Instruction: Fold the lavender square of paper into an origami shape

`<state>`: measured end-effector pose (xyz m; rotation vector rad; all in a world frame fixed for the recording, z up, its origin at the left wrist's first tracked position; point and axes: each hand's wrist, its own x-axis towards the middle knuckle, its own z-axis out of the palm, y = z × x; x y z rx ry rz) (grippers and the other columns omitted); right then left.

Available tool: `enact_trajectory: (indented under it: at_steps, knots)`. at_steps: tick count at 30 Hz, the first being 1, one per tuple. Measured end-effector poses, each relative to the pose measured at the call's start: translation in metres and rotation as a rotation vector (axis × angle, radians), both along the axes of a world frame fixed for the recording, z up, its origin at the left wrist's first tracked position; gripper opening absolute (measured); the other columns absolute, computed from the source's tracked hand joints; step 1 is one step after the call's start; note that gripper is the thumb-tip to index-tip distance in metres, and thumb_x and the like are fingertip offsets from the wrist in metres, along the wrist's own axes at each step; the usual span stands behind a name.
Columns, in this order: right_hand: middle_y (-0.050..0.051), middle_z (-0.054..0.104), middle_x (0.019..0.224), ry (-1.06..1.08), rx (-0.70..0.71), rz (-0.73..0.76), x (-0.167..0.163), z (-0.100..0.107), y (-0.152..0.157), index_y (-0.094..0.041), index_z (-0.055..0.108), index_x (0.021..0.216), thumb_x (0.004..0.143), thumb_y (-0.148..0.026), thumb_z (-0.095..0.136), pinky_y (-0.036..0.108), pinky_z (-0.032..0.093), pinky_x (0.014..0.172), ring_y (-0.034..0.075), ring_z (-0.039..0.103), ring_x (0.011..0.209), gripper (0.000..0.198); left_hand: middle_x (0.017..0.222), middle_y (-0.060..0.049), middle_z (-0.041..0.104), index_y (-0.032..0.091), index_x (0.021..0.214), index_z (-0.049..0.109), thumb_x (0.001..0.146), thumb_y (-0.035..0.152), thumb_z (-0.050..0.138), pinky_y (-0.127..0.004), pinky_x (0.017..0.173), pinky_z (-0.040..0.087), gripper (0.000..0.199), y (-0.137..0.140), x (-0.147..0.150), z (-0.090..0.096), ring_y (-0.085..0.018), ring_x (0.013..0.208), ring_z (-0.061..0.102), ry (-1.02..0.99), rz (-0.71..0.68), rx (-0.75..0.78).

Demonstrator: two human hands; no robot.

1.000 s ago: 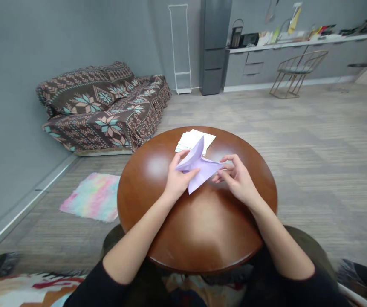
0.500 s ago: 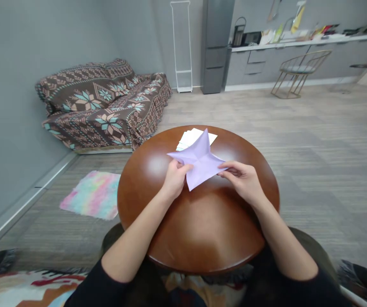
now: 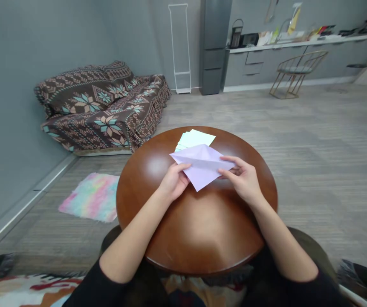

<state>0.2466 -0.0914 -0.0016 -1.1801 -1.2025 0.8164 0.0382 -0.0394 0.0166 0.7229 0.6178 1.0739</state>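
A creased sheet of lilac origami paper [image 3: 202, 170] is held above the table between both hands, one corner pointing down toward me. My left hand [image 3: 176, 180] grips its lower left edge, thumb on top and fingers underneath. At the right corner, my right hand [image 3: 242, 177] pinches the sheet between thumb and fingers. A raised fold runs across the paper from left to right. Just beyond it, a fanned stack of pale sheets [image 3: 199, 137] lies on the table, its near part hidden by the lilac paper.
The round brown wooden table [image 3: 199, 238] stands right in front of me. A sofa with a patterned cover [image 3: 106, 106] is at the back left, near a fluffy pastel rug [image 3: 90, 197]. Farther off are a grey fridge [image 3: 213, 51] and a gold-framed chair [image 3: 298, 70].
The lilac paper has gone from a four-pointed star shape to a flatter diamond with a crosswise ridge. My right hand has shifted its fingers on the right corner.
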Motion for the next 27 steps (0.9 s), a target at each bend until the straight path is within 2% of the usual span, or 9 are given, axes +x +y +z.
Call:
enact_trajectory:
  at_steps: [7,11,14,16,19,21,24,25,27]
  knots:
    - [0.004,0.073,0.081,0.033,0.012,-0.055,0.002,-0.006,0.005,-0.019,0.073,0.087,0.075,-0.040,0.082,0.038,0.062,0.074,0.020,0.070,0.071,0.026,0.109,-0.006,0.074,0.018,0.111,0.068,0.072,0.020,0.081,-0.031,0.088,0.054,0.041,0.002,-0.001,0.001,-0.019,0.096,0.069,0.089,0.137,0.099]
    - [0.002,0.070,0.076,0.244,-0.055,-0.043,-0.005,0.001,0.003,-0.019,0.067,0.078,0.069,-0.042,0.086,0.038,0.065,0.070,0.020,0.070,0.069,0.031,0.109,-0.007,0.073,0.023,0.120,0.063,0.082,0.045,0.071,-0.036,0.092,0.054,0.045,-0.003,-0.002,0.006,-0.021,0.098,0.070,0.010,0.038,0.184]
    - [0.001,0.070,0.074,0.438,-0.151,-0.005,-0.016,0.011,-0.001,-0.019,0.063,0.076,0.068,-0.042,0.087,0.036,0.066,0.068,0.019,0.072,0.068,0.034,0.112,-0.008,0.071,0.026,0.138,0.050,0.072,0.032,0.081,-0.041,0.098,0.053,0.073,-0.012,0.004,0.002,-0.024,0.104,0.070,0.112,-0.072,0.322]
    - [0.002,0.071,0.073,0.455,-0.201,0.046,-0.024,0.015,-0.005,-0.019,0.063,0.076,0.069,-0.045,0.086,0.036,0.066,0.066,0.021,0.075,0.070,0.035,0.117,-0.009,0.069,0.031,0.151,0.031,0.069,0.028,0.085,-0.042,0.096,0.055,0.098,-0.017,0.011,-0.003,-0.025,0.105,0.069,0.233,-0.063,0.436]
    - [0.004,0.074,0.073,0.371,-0.208,0.073,-0.031,0.016,-0.007,-0.018,0.067,0.079,0.072,-0.049,0.083,0.034,0.066,0.064,0.022,0.075,0.067,0.035,0.139,-0.012,0.057,0.038,0.159,0.004,0.069,0.032,0.088,-0.041,0.099,0.053,0.123,-0.018,0.017,-0.010,-0.027,0.117,0.065,0.377,0.078,0.543]
    - [0.005,0.075,0.073,0.288,-0.171,0.060,-0.030,0.015,-0.007,-0.017,0.069,0.080,0.074,-0.049,0.082,0.033,0.065,0.065,0.020,0.074,0.065,0.035,0.147,-0.014,0.049,0.039,0.160,-0.001,0.067,0.035,0.090,-0.043,0.104,0.049,0.130,-0.013,0.013,-0.012,-0.029,0.125,0.060,0.520,0.243,0.643]
    - [0.005,0.075,0.073,0.191,-0.133,0.075,-0.022,0.013,-0.005,-0.016,0.071,0.080,0.077,-0.049,0.079,0.033,0.063,0.065,0.019,0.072,0.062,0.035,0.165,-0.017,0.022,0.035,0.158,0.020,0.054,0.035,0.097,-0.052,0.118,0.032,0.129,-0.002,-0.004,-0.007,-0.038,0.147,0.034,0.826,0.439,0.951]
    - [0.005,0.074,0.072,0.160,-0.129,0.095,-0.018,0.014,-0.005,-0.016,0.070,0.079,0.078,-0.049,0.078,0.033,0.062,0.064,0.019,0.071,0.062,0.034,0.168,-0.015,0.015,0.034,0.154,0.034,0.055,0.035,0.096,-0.056,0.120,0.024,0.117,0.001,-0.010,-0.004,-0.041,0.152,0.022,0.924,0.443,1.057]
    - [0.004,0.072,0.068,0.071,-0.119,0.143,-0.010,0.015,-0.005,-0.016,0.069,0.078,0.081,-0.049,0.075,0.033,0.059,0.065,0.019,0.069,0.062,0.033,0.169,-0.009,0.019,0.033,0.131,0.063,0.064,0.031,0.090,-0.062,0.121,0.012,0.072,0.003,-0.018,0.003,-0.042,0.155,0.009,1.085,0.394,1.238]
